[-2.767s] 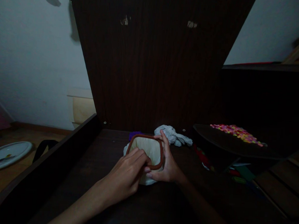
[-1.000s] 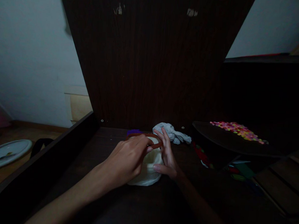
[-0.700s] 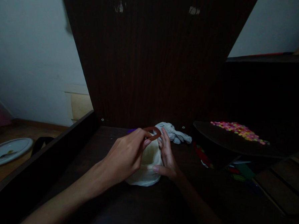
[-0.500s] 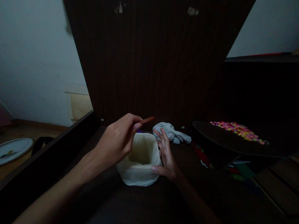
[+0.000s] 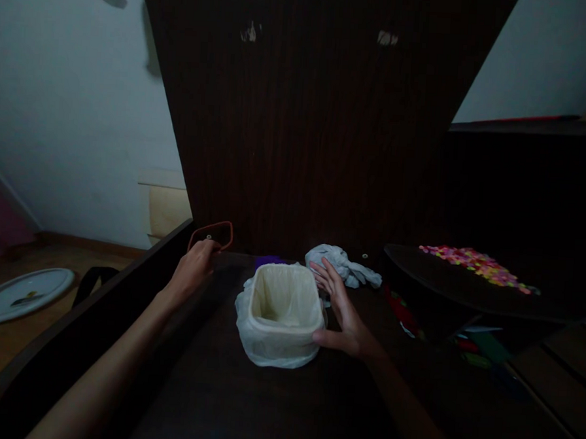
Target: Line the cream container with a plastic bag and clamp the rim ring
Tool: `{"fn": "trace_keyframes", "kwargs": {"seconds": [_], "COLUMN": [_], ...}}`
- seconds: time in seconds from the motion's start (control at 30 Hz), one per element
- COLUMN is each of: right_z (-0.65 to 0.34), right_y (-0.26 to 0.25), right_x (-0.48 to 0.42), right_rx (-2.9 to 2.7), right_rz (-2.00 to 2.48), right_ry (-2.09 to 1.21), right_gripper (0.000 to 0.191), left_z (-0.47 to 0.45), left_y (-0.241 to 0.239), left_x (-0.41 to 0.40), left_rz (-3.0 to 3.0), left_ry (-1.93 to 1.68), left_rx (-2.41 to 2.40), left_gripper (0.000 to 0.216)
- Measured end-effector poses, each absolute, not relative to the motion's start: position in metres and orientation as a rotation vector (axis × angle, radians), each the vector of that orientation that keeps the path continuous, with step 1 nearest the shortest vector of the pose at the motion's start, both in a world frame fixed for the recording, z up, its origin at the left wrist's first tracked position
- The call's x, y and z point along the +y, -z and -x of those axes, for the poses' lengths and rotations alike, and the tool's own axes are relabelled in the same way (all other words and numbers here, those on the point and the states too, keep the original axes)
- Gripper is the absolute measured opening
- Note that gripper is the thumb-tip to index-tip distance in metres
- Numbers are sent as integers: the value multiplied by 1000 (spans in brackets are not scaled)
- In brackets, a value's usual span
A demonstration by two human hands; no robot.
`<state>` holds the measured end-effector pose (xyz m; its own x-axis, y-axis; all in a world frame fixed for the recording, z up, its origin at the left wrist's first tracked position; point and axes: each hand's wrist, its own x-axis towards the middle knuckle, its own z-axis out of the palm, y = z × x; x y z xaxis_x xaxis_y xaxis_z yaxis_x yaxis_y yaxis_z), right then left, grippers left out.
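Head: one frame (image 5: 232,234), one bin (image 5: 283,338)

Small pink and yellow bits (image 5: 477,266) lie on the dark shelf (image 5: 432,276), back from its round front edge

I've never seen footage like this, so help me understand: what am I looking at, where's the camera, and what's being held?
No machine here: these are one person's bare hands, filmed by a single camera worn on the head, looking forward and down. The left hand holds a brown frame. The right hand is spread at the right side of the bin. The bin, lined with a pale liner, stands on a dark surface. Behind it are a crumpled whitish bag and something purple, partly hidden. Colourful bits lie on the shelf at right.
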<state>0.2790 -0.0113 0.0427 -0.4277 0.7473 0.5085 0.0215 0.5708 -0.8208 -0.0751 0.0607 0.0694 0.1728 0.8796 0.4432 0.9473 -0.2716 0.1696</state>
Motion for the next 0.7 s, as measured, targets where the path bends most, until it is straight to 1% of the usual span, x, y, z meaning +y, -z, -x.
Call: {"fn": "trace_keyframes", "kwargs": {"seconds": [0.1, 0.2, 0.27, 0.33, 0.4, 0.43, 0.53, 0.57, 0.6, 0.63, 0.7], "right_z": [-291, -303, -308, -311, -312, -312, -309, -308, -307, -305, -302], "right_y": [-43, -45, -47, -49, -50, -50, -52, -53, -55, -57, -60], "right_x": [-14, -21, -25, -27, -28, -28, -28, -29, -29, -30, -31], "right_rx": [-1894, -1950, -2020, -2118, -2201, -2229, -2291, -2310, -2325, -2330, -2314], "right_rz": [710, 891, 1100, 1315, 1440, 1458, 1412, 1391, 1373, 1357, 1328], "right_ry": [-967, -1027, -1066, -1036, -925, -858, -720, -701, -695, -697, -719], "right_gripper": [126, 133, 133, 128, 115, 103, 51, 37, 27, 21, 17], "left_z": [84, 87, 86, 84, 83, 83, 83, 83, 82, 82, 79], "left_y": [-47, -27, -16, -7, 0, 3, 8, 9, 9, 9, 6], "left_x": [62, 64, 66, 67, 68, 68, 67, 66, 65, 63, 59], "left_rz": [2333, 2368, 2402, 2439, 2466, 2473, 2476, 2474, 2473, 2472, 2469], "left_ry": [604, 527, 496, 485, 498, 510, 566, 590, 616, 646, 711], "left_rx": [-1829, -1848, -1845, -1830, -1813, -1806, -1790, -1784, -1777, -1767, -1745], "left_gripper": [21, 25, 27, 28, 26, 25, 21, 21, 21, 21, 23]}}
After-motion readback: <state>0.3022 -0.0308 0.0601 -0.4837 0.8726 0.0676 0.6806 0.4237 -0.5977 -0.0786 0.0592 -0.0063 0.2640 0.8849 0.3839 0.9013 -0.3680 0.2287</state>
